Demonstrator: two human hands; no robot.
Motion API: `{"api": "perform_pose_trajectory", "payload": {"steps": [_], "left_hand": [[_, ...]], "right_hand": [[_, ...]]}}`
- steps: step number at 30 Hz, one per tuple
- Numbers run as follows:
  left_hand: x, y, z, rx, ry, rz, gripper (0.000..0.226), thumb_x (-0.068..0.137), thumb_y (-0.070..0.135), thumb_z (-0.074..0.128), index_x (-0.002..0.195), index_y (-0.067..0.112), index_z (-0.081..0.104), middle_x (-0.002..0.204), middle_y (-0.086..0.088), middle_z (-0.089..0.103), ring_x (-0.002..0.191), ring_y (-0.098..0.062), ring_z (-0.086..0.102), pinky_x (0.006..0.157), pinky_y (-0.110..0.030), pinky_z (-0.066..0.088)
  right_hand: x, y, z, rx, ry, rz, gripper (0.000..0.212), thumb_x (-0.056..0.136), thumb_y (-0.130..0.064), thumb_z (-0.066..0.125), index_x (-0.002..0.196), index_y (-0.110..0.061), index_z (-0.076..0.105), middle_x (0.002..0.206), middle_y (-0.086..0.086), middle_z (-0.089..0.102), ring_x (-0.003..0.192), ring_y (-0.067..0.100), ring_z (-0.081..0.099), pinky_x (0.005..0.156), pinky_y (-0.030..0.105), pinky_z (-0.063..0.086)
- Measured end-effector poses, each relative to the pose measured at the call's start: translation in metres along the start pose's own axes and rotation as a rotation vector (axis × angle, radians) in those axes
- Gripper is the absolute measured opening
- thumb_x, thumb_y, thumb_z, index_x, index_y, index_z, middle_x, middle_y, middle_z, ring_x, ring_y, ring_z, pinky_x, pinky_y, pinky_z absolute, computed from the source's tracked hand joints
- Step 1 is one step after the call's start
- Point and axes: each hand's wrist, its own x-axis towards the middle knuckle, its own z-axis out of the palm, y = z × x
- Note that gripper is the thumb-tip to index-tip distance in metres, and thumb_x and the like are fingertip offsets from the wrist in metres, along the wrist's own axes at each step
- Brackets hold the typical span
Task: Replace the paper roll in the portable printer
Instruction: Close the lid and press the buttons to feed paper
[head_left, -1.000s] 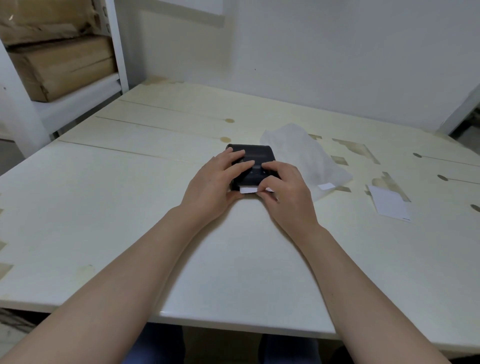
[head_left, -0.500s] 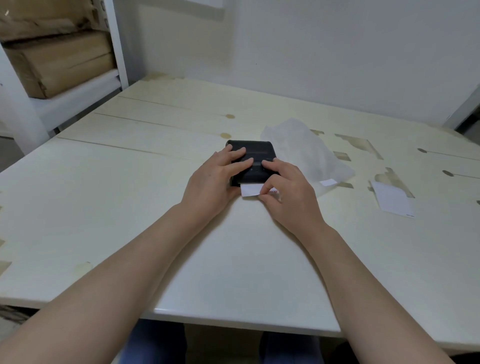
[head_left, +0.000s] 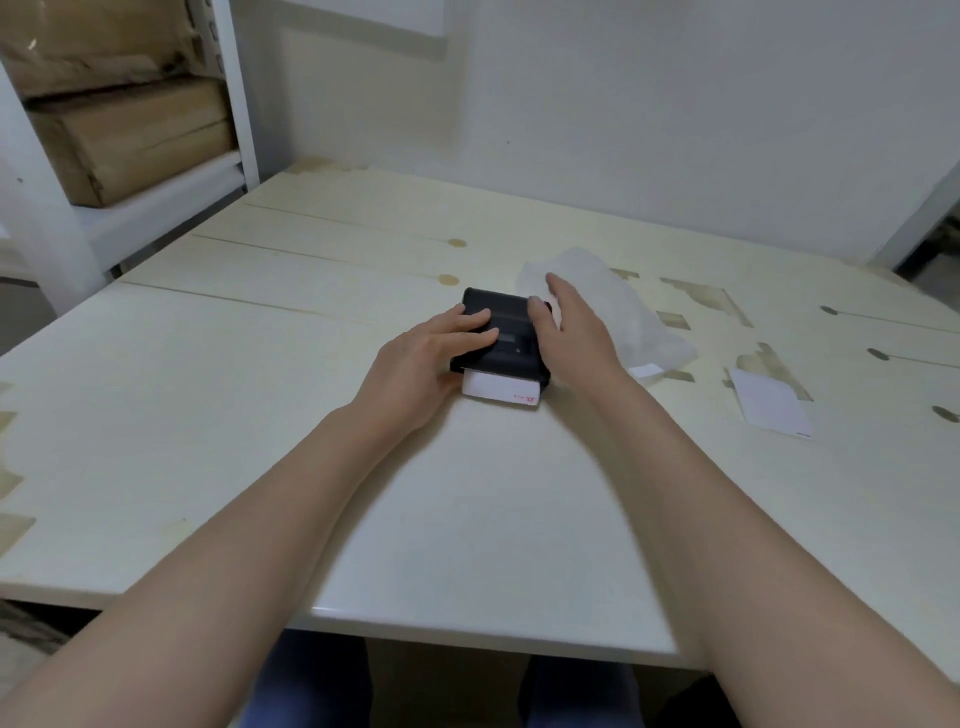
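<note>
A small black portable printer (head_left: 506, 343) lies flat on the table, its lid down. A white strip of paper (head_left: 498, 389) with a red mark sticks out of its near edge. My left hand (head_left: 431, 358) rests on the printer's left side, fingers spread over the top and thumb at its near left corner. My right hand (head_left: 576, 327) lies along the printer's right side with its fingers stretched forward and apart, holding nothing. The roll inside is hidden.
A crumpled translucent wrapper (head_left: 618, 306) lies just right of the printer. A loose white paper piece (head_left: 774, 408) sits farther right. The pale wooden table (head_left: 260, 415) meets a wall behind; a white shelf with cardboard boxes (head_left: 124, 135) stands at left.
My right hand has let go of the paper tip and moved forward along the printer's right side. More paper now shows at the near edge. My left hand stays on the printer.
</note>
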Motion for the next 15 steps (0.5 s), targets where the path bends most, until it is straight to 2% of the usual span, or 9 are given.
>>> {"api": "perform_pose_trajectory", "payload": {"steps": [1, 3, 5, 7, 8, 11, 13, 15], "left_hand": [[0.0, -0.001, -0.002, -0.016, 0.0, -0.003, 0.054, 0.088, -0.001, 0.067, 0.132, 0.029, 0.061, 0.147, 0.013, 0.051, 0.142, -0.008, 0.039, 0.111, -0.019, 0.034], [-0.002, -0.003, -0.006, -0.094, 0.037, -0.043, 0.053, 0.087, -0.007, 0.064, 0.129, 0.025, 0.065, 0.144, 0.01, 0.055, 0.134, -0.005, 0.046, 0.103, -0.006, 0.035], [-0.005, -0.004, -0.009, -0.199, 0.071, -0.101, 0.049, 0.088, -0.009, 0.061, 0.125, 0.022, 0.068, 0.141, 0.006, 0.057, 0.123, -0.002, 0.05, 0.089, 0.003, 0.037], [-0.005, -0.003, -0.011, -0.228, 0.083, -0.129, 0.047, 0.089, -0.009, 0.058, 0.122, 0.023, 0.071, 0.14, 0.006, 0.057, 0.119, -0.002, 0.051, 0.084, 0.004, 0.039], [-0.004, -0.003, -0.012, -0.244, 0.084, -0.145, 0.048, 0.09, -0.01, 0.056, 0.121, 0.022, 0.071, 0.139, 0.005, 0.058, 0.119, -0.003, 0.05, 0.084, 0.004, 0.038], [-0.001, 0.0, -0.013, -0.238, 0.068, -0.184, 0.055, 0.088, -0.013, 0.046, 0.118, 0.025, 0.072, 0.14, 0.007, 0.058, 0.125, -0.005, 0.049, 0.094, -0.001, 0.036], [-0.001, 0.002, -0.013, -0.298, 0.056, -0.261, 0.053, 0.089, -0.006, 0.043, 0.115, 0.029, 0.074, 0.138, 0.013, 0.059, 0.129, -0.003, 0.049, 0.101, -0.008, 0.035], [-0.001, 0.004, -0.013, -0.413, 0.093, -0.332, 0.038, 0.094, 0.008, 0.051, 0.115, 0.029, 0.074, 0.134, 0.015, 0.062, 0.125, 0.001, 0.053, 0.094, -0.002, 0.037]], "right_hand": [[0.004, -0.001, 0.001, -0.044, -0.06, 0.029, 0.052, 0.103, -0.038, 0.04, 0.148, -0.013, 0.036, 0.149, 0.006, 0.043, 0.137, 0.023, 0.041, 0.106, 0.031, 0.032], [0.005, 0.002, 0.003, -0.083, -0.099, 0.043, 0.055, 0.099, -0.044, 0.046, 0.141, -0.01, 0.043, 0.139, 0.011, 0.046, 0.127, 0.026, 0.048, 0.1, 0.033, 0.037], [0.002, 0.006, 0.004, -0.012, -0.121, 0.074, 0.063, 0.088, -0.057, 0.054, 0.134, -0.014, 0.052, 0.132, 0.009, 0.049, 0.114, 0.021, 0.054, 0.091, 0.029, 0.044], [-0.002, 0.007, 0.002, 0.087, -0.141, 0.128, 0.063, 0.081, -0.064, 0.058, 0.121, -0.016, 0.056, 0.12, 0.004, 0.056, 0.095, 0.014, 0.057, 0.072, 0.023, 0.044], [-0.005, 0.006, 0.001, 0.12, -0.146, 0.163, 0.058, 0.083, -0.062, 0.058, 0.118, -0.016, 0.052, 0.112, 0.0, 0.058, 0.09, 0.012, 0.057, 0.066, 0.023, 0.042], [-0.007, 0.005, -0.002, 0.151, -0.108, 0.216, 0.048, 0.091, -0.058, 0.053, 0.115, -0.017, 0.046, 0.104, -0.001, 0.057, 0.09, 0.016, 0.055, 0.065, 0.027, 0.04], [-0.008, 0.003, -0.002, 0.195, -0.1, 0.225, 0.048, 0.092, -0.054, 0.053, 0.121, -0.017, 0.047, 0.105, -0.001, 0.055, 0.093, 0.016, 0.053, 0.061, 0.022, 0.036], [-0.01, 0.003, -0.003, 0.299, -0.103, 0.23, 0.052, 0.093, -0.049, 0.056, 0.133, -0.017, 0.045, 0.114, -0.002, 0.053, 0.098, 0.014, 0.052, 0.061, 0.015, 0.034]]}}
